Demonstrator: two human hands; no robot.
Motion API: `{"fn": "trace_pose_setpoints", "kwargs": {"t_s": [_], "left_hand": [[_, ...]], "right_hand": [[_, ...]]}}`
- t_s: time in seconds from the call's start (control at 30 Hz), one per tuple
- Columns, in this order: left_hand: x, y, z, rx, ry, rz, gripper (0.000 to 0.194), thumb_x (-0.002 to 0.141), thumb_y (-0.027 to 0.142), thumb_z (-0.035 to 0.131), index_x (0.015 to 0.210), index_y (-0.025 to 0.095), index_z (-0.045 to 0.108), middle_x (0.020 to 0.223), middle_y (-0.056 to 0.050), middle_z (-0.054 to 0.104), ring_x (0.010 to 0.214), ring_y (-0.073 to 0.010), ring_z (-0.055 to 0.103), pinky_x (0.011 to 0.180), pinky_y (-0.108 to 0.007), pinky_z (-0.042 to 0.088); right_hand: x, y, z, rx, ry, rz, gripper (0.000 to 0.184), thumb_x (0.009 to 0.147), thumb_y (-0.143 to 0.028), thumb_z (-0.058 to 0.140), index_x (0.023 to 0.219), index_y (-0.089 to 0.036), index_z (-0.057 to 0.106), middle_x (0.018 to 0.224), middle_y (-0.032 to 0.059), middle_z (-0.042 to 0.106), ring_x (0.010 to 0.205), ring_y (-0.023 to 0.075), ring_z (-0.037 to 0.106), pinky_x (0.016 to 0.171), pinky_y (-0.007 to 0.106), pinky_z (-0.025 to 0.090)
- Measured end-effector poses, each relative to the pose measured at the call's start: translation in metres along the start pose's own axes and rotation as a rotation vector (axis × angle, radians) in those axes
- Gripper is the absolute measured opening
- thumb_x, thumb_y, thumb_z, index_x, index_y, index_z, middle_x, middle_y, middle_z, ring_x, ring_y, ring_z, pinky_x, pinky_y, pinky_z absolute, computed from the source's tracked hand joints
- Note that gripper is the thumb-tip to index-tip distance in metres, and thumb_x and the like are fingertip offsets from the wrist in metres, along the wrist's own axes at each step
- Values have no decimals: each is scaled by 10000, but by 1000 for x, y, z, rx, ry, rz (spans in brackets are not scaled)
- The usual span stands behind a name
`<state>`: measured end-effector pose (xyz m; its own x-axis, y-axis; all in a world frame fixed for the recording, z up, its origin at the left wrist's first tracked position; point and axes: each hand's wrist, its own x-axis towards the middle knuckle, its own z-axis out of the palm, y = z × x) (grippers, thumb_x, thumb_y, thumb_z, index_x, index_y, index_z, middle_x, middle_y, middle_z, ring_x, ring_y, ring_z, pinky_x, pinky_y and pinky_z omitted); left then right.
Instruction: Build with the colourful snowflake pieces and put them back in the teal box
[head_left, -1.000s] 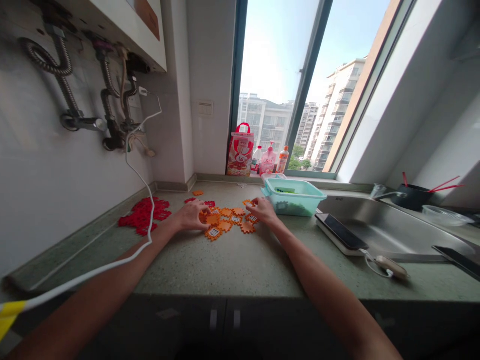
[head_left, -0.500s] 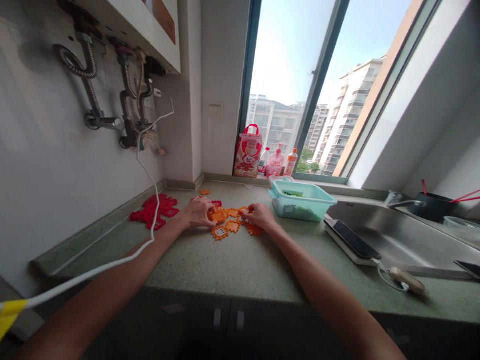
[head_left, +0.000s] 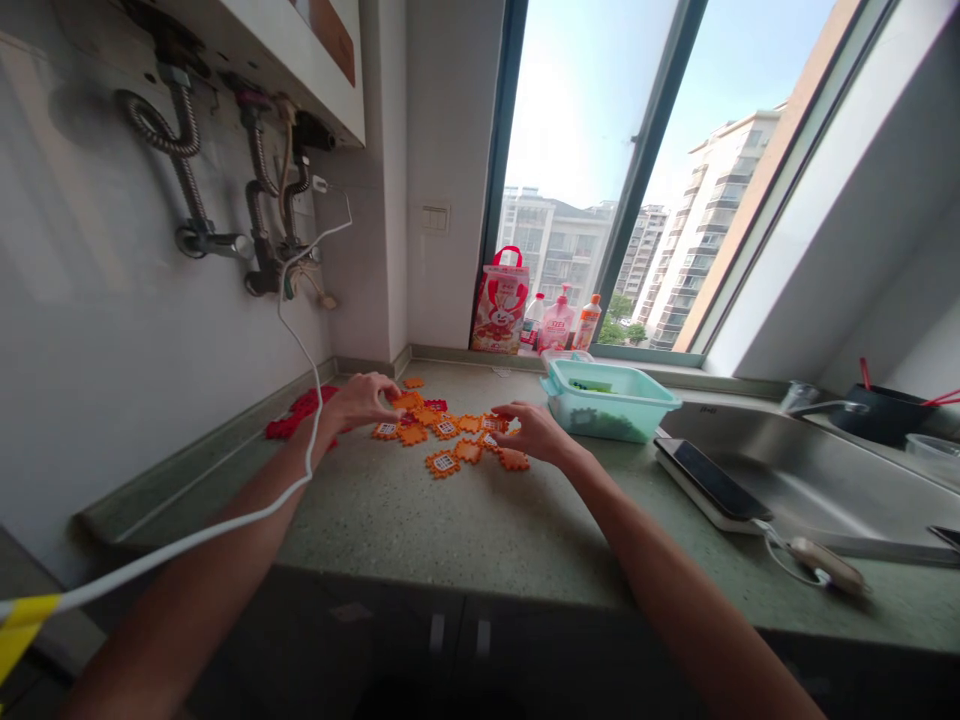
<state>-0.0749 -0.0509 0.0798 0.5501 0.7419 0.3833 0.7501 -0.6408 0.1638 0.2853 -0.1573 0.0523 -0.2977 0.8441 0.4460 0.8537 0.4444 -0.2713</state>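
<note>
Several orange toothed plastic tiles [head_left: 450,440] lie scattered on the green speckled counter [head_left: 465,520]. My left hand [head_left: 360,398] is raised a little at their far left edge, fingers curled over one orange tile [head_left: 409,402]. My right hand [head_left: 534,430] hovers at the pile's right side, fingers bent, with a small pale piece [head_left: 514,426] between thumb and fingertips. A heap of red tiles [head_left: 292,418] lies behind my left wrist, partly hidden by it.
A teal plastic tub [head_left: 611,400] stands right of the tiles. A phone on a white block [head_left: 705,480] lies at the steel sink [head_left: 810,480] edge. A white cable [head_left: 300,380] hangs over my left arm. Bottles and a red bag [head_left: 501,315] sit on the windowsill.
My left hand lifted and moved left and back from the pile's middle. My right hand rose off the tiles. The orange tiles now lie more spread out to the left.
</note>
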Motion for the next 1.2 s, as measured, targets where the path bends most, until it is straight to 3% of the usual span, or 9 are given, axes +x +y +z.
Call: {"fn": "trace_pose_setpoints", "kwargs": {"t_s": [0.13,0.3,0.37,0.63,0.87,1.07,1.2], "left_hand": [[-4,-23,-12,-40,-104,-137,463,693,568,710,951,191,788,916,-41,759,821,-204,674,730,-274,444],[-5,-26,1,-73,-362,-212,396,622,541,753,857,225,792,833,-20,763,773,-207,669,654,-270,416],[-5,-27,5,-95,-411,-221,417,598,550,771,862,227,787,848,-24,765,790,-212,672,656,-267,422],[-6,-26,1,-130,-434,-244,750,497,593,851,1131,208,740,1030,-60,755,905,-237,698,735,-269,481],[-6,-32,7,-137,-441,-206,500,567,548,811,934,212,760,923,-37,760,855,-220,687,721,-271,473],[-5,-29,10,-145,-432,-181,699,559,558,840,1160,212,752,974,-42,757,879,-220,691,729,-264,478],[-6,-19,6,-132,-420,-186,561,579,581,821,1003,216,790,910,-31,763,828,-212,682,687,-262,459]], "right_hand": [[-2,-3,4,-80,-24,9,414,840,-380,735,1213,-202,756,1072,93,758,988,243,699,917,320,509],[-2,4,8,-160,-108,58,417,840,-416,736,1197,-201,755,1067,99,739,1004,247,684,899,302,495],[-3,5,9,-176,-163,94,408,831,-404,737,1183,-199,755,1066,100,732,984,244,683,875,292,494],[-4,3,16,-159,-173,113,496,864,-515,714,1257,-212,728,1175,126,739,1116,282,667,975,327,479],[-2,1,18,-183,-154,143,431,836,-401,735,1237,-243,748,1118,99,779,1072,282,696,929,311,499],[-3,-1,18,-154,-147,104,534,838,-416,733,1336,-226,691,1197,114,755,1118,286,679,984,333,489],[-1,0,21,-125,-147,112,408,867,-396,713,1244,-245,747,1125,96,769,1046,261,696,955,316,494]]}}
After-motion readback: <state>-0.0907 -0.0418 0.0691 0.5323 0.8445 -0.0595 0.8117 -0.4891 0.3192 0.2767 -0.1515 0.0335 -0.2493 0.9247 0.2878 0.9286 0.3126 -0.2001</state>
